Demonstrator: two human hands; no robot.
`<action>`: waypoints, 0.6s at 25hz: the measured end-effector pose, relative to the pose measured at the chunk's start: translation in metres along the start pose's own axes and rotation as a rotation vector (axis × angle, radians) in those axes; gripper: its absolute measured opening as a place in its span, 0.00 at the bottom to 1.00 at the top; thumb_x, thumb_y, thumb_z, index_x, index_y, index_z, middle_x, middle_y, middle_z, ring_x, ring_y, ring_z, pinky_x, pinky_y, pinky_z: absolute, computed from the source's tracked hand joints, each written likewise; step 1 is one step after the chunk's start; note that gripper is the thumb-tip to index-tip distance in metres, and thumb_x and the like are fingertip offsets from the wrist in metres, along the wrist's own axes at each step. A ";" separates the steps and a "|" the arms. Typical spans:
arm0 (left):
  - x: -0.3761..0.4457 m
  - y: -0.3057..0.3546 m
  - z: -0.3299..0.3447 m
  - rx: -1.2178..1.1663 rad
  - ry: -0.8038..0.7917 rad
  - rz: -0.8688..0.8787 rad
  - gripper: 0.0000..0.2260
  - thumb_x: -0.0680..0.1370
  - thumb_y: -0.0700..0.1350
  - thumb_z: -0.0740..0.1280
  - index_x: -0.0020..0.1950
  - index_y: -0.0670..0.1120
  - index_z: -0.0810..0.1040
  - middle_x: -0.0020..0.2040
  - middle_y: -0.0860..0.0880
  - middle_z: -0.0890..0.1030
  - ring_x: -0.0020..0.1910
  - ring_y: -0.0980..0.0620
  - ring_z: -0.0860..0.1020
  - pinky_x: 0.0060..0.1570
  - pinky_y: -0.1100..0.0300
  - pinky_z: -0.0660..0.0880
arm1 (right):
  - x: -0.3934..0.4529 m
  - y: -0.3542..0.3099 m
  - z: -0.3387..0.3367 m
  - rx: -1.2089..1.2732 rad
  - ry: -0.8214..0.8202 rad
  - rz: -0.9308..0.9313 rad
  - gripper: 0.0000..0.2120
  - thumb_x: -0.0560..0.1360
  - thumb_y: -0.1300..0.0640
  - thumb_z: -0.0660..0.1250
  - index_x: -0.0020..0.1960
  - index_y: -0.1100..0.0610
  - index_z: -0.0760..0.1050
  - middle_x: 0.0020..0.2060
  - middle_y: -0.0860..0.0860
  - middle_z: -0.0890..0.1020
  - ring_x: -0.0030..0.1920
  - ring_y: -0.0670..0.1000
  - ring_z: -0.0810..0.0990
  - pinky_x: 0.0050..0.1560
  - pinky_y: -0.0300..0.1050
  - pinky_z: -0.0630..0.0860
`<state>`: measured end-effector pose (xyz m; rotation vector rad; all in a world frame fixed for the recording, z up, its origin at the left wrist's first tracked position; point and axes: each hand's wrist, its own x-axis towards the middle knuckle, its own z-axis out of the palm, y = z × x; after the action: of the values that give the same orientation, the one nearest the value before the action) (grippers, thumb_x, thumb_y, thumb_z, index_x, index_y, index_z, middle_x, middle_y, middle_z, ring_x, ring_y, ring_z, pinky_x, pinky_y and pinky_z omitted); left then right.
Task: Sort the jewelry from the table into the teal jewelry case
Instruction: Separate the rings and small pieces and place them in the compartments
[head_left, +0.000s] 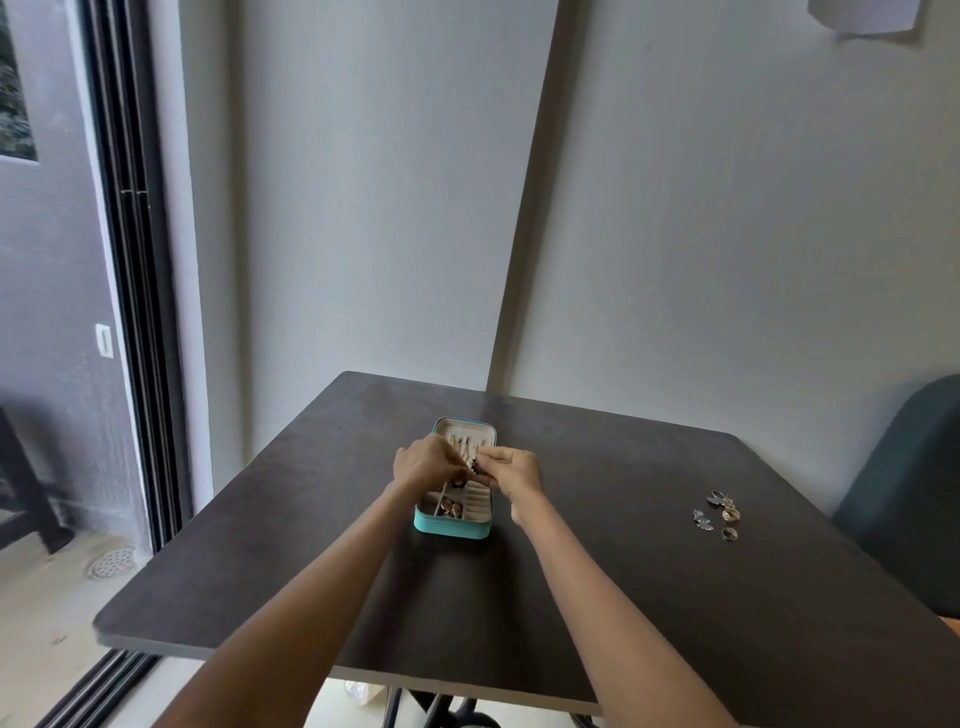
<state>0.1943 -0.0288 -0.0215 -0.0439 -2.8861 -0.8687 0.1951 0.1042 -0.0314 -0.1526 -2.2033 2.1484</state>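
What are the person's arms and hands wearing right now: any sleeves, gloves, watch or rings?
Both forearms are bare up to the bottom edge of the picture, with no sleeves in view. The left hand and right hand wear no gloves. No watch or bracelet shows on either wrist. The fingers are too small in the picture to tell whether a ring is worn.

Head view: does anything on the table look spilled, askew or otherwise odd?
Nothing stands out. The teal jewelry case lies open and flat on the table, with both hands over it pinching a small dark piece. A loose cluster of rings and earrings waits to its right, simply unsorted.
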 end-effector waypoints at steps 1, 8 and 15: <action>0.001 0.000 -0.004 -0.018 -0.021 -0.005 0.07 0.72 0.52 0.71 0.48 0.53 0.84 0.46 0.50 0.85 0.48 0.51 0.80 0.51 0.56 0.71 | 0.002 0.000 0.000 -0.010 -0.003 -0.007 0.12 0.73 0.70 0.67 0.57 0.70 0.77 0.51 0.61 0.81 0.39 0.49 0.80 0.37 0.35 0.81; 0.009 -0.007 -0.006 0.120 -0.075 0.038 0.09 0.73 0.52 0.70 0.51 0.52 0.83 0.50 0.50 0.84 0.51 0.51 0.80 0.55 0.56 0.67 | 0.007 0.003 -0.002 -0.215 -0.071 -0.040 0.13 0.77 0.68 0.62 0.60 0.66 0.76 0.54 0.58 0.80 0.48 0.49 0.78 0.48 0.39 0.78; 0.011 -0.011 -0.001 0.209 -0.003 0.113 0.10 0.75 0.52 0.67 0.53 0.51 0.83 0.52 0.49 0.83 0.53 0.48 0.78 0.59 0.53 0.65 | 0.012 0.010 0.005 -0.333 -0.052 -0.065 0.11 0.73 0.63 0.68 0.55 0.60 0.79 0.53 0.57 0.82 0.50 0.53 0.81 0.52 0.47 0.80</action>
<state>0.1830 -0.0382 -0.0255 -0.1860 -2.9267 -0.5451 0.1830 0.1010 -0.0414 -0.0393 -2.5418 1.7572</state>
